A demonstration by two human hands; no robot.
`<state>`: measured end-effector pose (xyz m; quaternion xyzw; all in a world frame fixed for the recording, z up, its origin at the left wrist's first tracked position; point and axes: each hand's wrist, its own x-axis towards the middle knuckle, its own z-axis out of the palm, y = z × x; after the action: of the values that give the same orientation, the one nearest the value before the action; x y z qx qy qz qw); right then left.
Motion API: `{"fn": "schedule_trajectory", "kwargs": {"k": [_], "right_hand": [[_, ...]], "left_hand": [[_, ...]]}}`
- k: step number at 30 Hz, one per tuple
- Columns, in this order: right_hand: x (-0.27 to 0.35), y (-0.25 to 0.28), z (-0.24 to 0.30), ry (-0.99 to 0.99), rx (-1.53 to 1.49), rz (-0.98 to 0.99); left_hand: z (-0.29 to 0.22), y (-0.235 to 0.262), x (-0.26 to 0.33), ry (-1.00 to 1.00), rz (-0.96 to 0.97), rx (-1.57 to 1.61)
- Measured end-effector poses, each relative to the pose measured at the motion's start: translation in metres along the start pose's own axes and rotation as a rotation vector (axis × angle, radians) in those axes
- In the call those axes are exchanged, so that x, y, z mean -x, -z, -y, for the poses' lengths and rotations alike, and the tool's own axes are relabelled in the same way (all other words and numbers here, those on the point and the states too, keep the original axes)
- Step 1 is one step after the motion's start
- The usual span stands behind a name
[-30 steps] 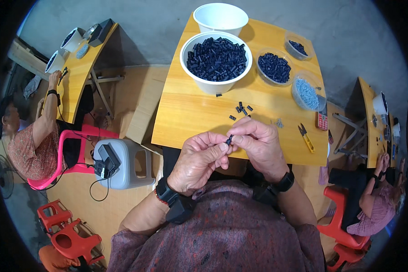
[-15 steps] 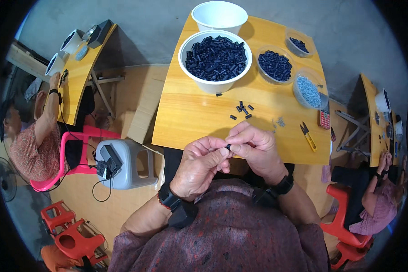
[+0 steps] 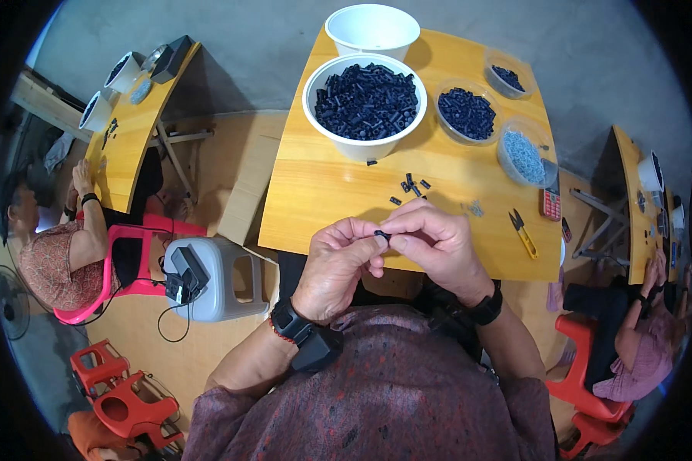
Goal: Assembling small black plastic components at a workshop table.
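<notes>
My left hand (image 3: 340,265) and my right hand (image 3: 432,242) meet over the near edge of a yellow wooden table (image 3: 315,192). Together their fingertips pinch one small black plastic part (image 3: 381,233). A few loose black parts (image 3: 409,187) lie on the table just beyond my hands. Farther back stands a large white bowl (image 3: 365,104) heaped with the same black parts. Both wrists wear dark watches.
An empty white bowl (image 3: 372,29) sits at the far edge. To the right are clear tubs of black parts (image 3: 467,113), small dark bits (image 3: 507,77) and pale metal pieces (image 3: 523,156), a yellow-handled snipper (image 3: 522,232) and a small red phone (image 3: 550,203). Other people sit at tables left and right; a grey stool (image 3: 207,276) stands left.
My joined hands have drifted slightly toward me and lower in view, still pinching the small black part. The table's items have not moved.
</notes>
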<state>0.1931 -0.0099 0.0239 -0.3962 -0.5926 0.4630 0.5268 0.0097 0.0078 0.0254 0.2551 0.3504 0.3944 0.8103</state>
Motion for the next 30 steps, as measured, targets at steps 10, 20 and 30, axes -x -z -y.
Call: {"fn": "schedule_trajectory", "kwargs": {"k": [10, 20, 30], "right_hand": [[-0.003, -0.002, 0.003, -0.205, -0.102, -0.093], [0.001, -0.004, 0.014, -0.065, 0.177, -0.062], [0.004, -0.008, 0.011, -0.024, 0.102, -0.053]], "left_hand": [[0.001, 0.002, 0.002, -0.024, 0.031, -0.065], [0.002, 0.006, 0.006, 0.015, 0.049, 0.002], [-0.001, -0.002, 0.012, 0.053, 0.043, 0.048]]}}
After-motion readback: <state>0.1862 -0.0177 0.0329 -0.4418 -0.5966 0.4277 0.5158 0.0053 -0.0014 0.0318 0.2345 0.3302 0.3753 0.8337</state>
